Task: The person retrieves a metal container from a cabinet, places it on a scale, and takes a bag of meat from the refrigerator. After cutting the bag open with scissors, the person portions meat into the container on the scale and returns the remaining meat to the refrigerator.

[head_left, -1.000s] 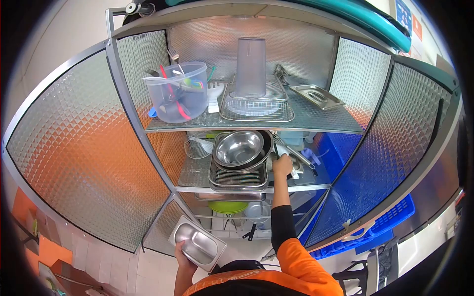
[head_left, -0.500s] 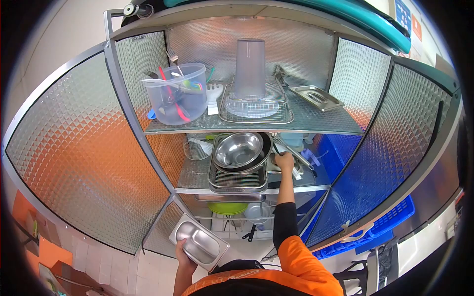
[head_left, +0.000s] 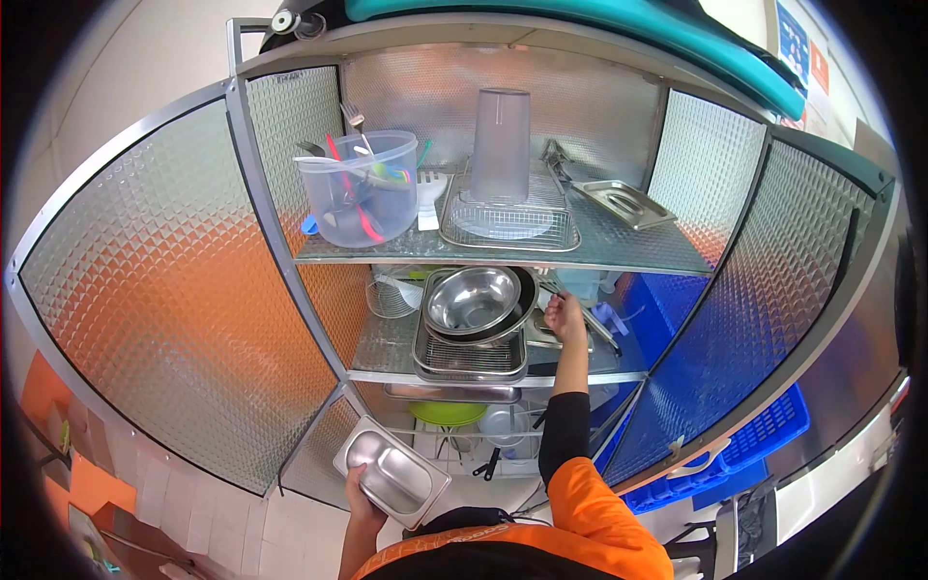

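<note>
My left hand (head_left: 359, 495) grips a rectangular stainless steel food pan (head_left: 391, 472) by its left edge, tilted in front of the cabinet. On the middle shelf, my right hand (head_left: 565, 315) is closed among the utensils; whatever lies inside its fingers is hidden. A utensil with a dark handle end (head_left: 606, 336) lies just right of that hand. To its left, a steel mixing bowl (head_left: 473, 301) sits in a larger dark-sided bowl (head_left: 527, 290). Both rest on a wire rack tray (head_left: 471, 358).
The top shelf (head_left: 367, 253) carries a plastic tub (head_left: 362, 198) of utensils, an upturned clear container (head_left: 502, 145) on a wire basket (head_left: 564, 232), and a steel lid (head_left: 626, 203). Glass doors (head_left: 145, 280) stand open on both sides. Below is a green bowl (head_left: 447, 414).
My right hand has risen slightly and turned, and the white handle seen below it is no longer visible there. My left hand keeps the pan in nearly the same place. The view has shifted a little.
</note>
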Demonstrator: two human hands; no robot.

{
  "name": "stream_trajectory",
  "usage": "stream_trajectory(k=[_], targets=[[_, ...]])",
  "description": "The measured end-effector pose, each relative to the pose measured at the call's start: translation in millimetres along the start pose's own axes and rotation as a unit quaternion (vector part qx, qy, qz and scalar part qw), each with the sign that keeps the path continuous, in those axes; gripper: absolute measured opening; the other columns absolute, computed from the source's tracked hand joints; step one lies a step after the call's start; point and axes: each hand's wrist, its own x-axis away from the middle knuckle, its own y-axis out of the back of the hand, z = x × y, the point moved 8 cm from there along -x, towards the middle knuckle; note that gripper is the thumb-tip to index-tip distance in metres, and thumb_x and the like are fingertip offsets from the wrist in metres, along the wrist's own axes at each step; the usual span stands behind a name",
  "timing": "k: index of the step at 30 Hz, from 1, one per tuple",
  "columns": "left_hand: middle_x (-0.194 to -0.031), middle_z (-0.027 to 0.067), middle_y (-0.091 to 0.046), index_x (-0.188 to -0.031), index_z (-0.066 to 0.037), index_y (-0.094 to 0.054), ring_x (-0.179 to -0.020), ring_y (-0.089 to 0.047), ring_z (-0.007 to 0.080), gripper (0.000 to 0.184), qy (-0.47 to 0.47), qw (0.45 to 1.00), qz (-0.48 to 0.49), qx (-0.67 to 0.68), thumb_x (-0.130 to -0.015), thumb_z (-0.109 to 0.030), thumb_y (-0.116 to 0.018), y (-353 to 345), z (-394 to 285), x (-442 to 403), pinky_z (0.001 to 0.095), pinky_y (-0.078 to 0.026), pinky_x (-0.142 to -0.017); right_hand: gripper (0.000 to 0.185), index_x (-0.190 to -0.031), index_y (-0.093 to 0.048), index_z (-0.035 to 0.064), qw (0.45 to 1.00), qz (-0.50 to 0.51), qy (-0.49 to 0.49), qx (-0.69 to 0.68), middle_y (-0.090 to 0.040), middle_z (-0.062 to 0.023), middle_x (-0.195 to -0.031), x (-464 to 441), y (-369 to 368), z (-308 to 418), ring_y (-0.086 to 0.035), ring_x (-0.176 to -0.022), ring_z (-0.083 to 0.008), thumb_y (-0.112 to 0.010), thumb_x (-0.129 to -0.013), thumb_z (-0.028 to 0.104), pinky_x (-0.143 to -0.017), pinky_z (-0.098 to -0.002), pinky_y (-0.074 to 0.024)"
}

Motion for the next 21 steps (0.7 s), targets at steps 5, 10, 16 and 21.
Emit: stream_trajectory(k=[5,10,16,21], targets=[[-0.109,0.0105,-0.056,-0.116,-0.005,-0.049,-0.101,-0.053,0.0279,0.052,0.003,1.0,-0.004,0.001,-0.075,-0.039,-0.048,-1.0,-1.8,-1.1,0.0411,-0.041,-0.09,0.026,-0.073,-0.046,0.0105,0.99,0.044,-0.018,-0.133,-0.04,0.0017,-0.051,-1.8,-2.4,2.1,-0.043,-0.044,-0.0132,-0.048,-0.085,0.034,-0.041,-0.0247,-0.0333],[-0.109,0.0104,-0.056,-0.116,-0.006,-0.049,-0.101,-0.053,0.028,0.052,0.023,1.0,-0.01,-0.007,-0.075,-0.038,-0.048,1.2,2.0,-8.1,0.0412,-0.041,-0.089,0.026,-0.08,-0.045,0.0097,0.995,-0.065,0.066,-0.035,-0.042,0.0005,-0.055,21.9,16.3,18.9,-0.044,-0.046,-0.0134,-0.051,-0.082,0.035,-0.04,-0.0245,-0.0355],[-0.107,0.0106,-0.057,-0.115,-0.005,-0.049,-0.1,-0.054,0.0276,0.05,0.037,0.999,0.012,-0.02,-0.076,-0.037,-0.048,-18.5,5.9,-8.5,0.0403,-0.041,-0.089,0.031,-0.092,-0.047,0.0053,0.99,-0.088,0.104,-0.043,-0.047,-0.0032,-0.069,42.2,31.7,10.6,-0.046,-0.05,-0.0128,-0.054,-0.081,0.034,-0.041,-0.0239,-0.0402],[-0.105,0.0107,-0.058,-0.112,-0.005,-0.051,-0.098,-0.055,0.0266,0.045,0.068,0.995,0.06,-0.051,-0.078,-0.034,-0.047,-21.9,15.2,-24.5,0.0396,-0.043,-0.087,0.031,-0.098,-0.05,0.0053,0.984,-0.088,0.156,0.021,-0.05,-0.0035,-0.073,114.0,11.1,4.1,-0.048,-0.051,-0.0103,-0.056,-0.08,0.029,-0.041,-0.0226,-0.0397]])
